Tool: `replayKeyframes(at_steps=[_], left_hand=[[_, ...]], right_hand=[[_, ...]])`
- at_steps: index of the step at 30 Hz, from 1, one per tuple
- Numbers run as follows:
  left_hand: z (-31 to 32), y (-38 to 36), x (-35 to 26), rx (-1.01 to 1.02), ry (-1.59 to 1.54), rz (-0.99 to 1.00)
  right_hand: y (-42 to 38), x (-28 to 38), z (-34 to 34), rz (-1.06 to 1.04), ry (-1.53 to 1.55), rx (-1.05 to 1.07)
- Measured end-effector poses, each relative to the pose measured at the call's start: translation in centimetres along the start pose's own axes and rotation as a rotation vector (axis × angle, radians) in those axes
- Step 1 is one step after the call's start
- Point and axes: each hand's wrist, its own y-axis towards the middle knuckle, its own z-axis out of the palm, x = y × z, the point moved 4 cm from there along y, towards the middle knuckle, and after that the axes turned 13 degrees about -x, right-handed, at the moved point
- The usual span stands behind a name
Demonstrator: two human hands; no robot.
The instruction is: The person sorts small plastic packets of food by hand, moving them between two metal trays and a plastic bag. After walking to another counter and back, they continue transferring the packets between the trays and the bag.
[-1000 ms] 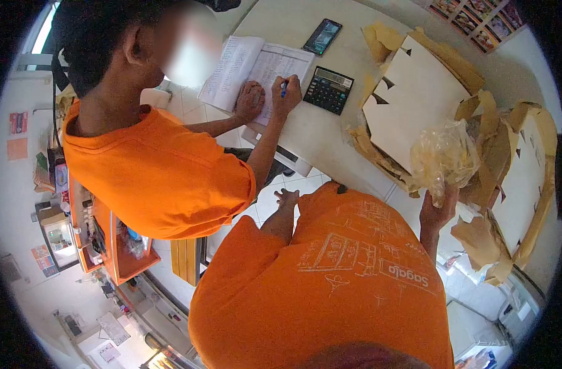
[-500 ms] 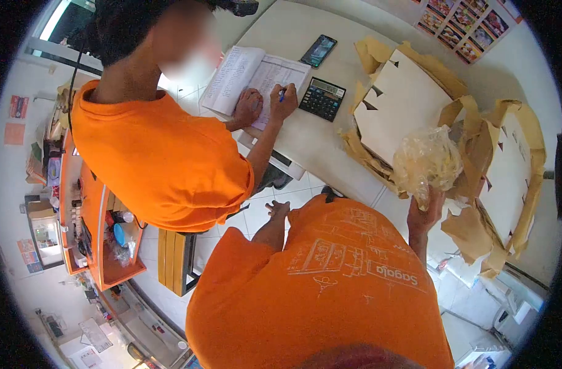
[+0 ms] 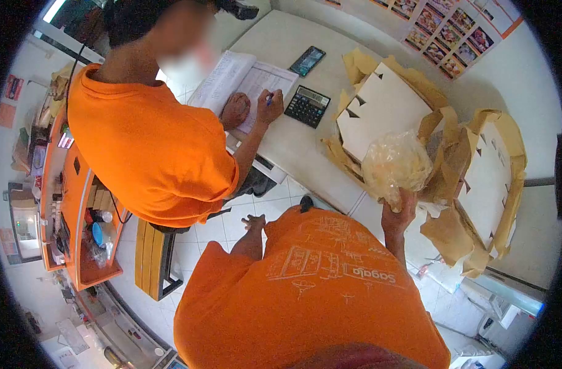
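Now the person's right hand (image 3: 399, 212) grips the gathered neck of a clear plastic bag (image 3: 396, 165), fingers closed round the twist, and the bag sits a little further toward the near edge of the desk (image 3: 293, 144) than it did a second ago, when it hung over the flattened cardboard boxes (image 3: 385, 104); that shift suggests the bag is being lifted clear of the cardboard rather than set down on it. The bag stands roughly upright, its long axis running from the pinched neck at the hand up to the bulging body, which points away from the person toward the far corner of the desk. The left hand (image 3: 254, 221) hangs free below the near edge, fingers loosely spread, holding nothing. Across the desk a co-worker's hand (image 3: 270, 106) writes with a pen in an open ledger (image 3: 241, 77), beside a calculator (image 3: 307, 106) and a phone (image 3: 307, 61).
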Motion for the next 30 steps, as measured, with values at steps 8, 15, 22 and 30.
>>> replayKeyframes(at_steps=[8,15,22,30], left_hand=[[3.6,3.4,1.7,-0.062,-0.013,-0.041],[1.9,0.3,-1.7,-0.054,-0.086,-0.159],[-1.3,-3.0,-4.9,-0.111,-0.147,-0.142],[-4.1,-5.2,-5.5,-0.148,-0.185,-0.136]], right_hand=[[0.0,-1.0,-0.5,0.017,0.034,-0.016],[0.1,-1.8,-2.2,0.006,0.003,-0.049],[-0.8,-2.8,-3.2,0.058,-0.067,-0.02],[-1.2,-2.6,-2.5,0.016,-0.031,-0.058]])
